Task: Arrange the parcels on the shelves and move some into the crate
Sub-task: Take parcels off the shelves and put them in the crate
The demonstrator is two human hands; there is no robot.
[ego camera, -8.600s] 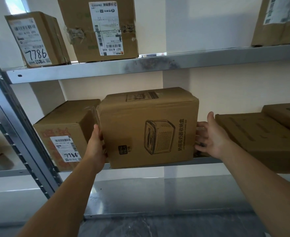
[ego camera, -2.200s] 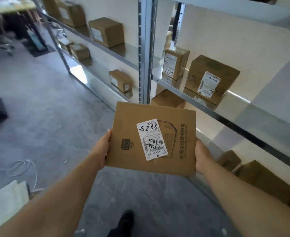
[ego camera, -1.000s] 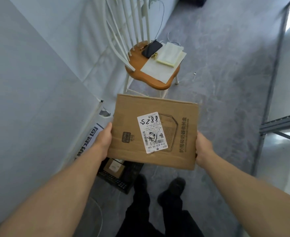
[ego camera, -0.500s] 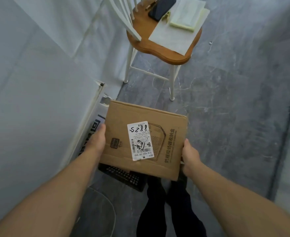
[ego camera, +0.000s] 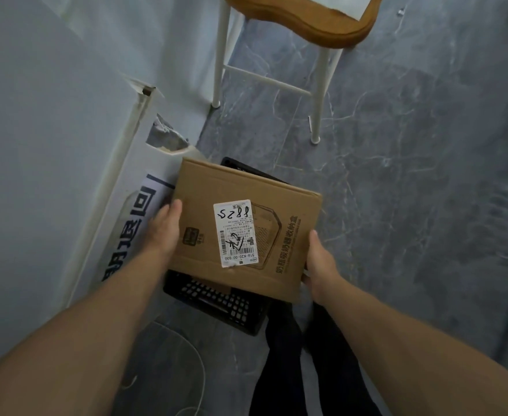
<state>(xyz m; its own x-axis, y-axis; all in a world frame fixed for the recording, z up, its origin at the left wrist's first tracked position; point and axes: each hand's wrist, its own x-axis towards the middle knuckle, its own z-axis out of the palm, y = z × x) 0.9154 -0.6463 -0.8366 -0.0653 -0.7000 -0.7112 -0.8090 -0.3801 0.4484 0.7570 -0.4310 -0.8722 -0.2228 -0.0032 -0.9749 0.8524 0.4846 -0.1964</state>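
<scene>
I hold a brown cardboard parcel (ego camera: 246, 187) flat in front of me, with its white label marked 8825 facing up. My left hand (ego camera: 164, 232) grips its left edge, thumb on top. My right hand (ego camera: 321, 262) grips its right edge, and its fingers curl under the box. Directly below the parcel a black lattice crate (ego camera: 216, 298) stands on the grey floor. The parcel hides most of the crate, so only its near wall and far rim show. Whether the parcel touches the crate I cannot tell.
A white panel with blue characters (ego camera: 132, 223) leans on the wall left of the crate. Beyond the crate stands a wooden-seated chair (ego camera: 321, 28) on white legs. A white cable (ego camera: 198, 370) lies on the floor by my dark-trousered legs (ego camera: 282, 355).
I took the parcel off the shelf, turned away and carried it to the crate. In the last second it has come lower over the crate, and the view has tilted further down.
</scene>
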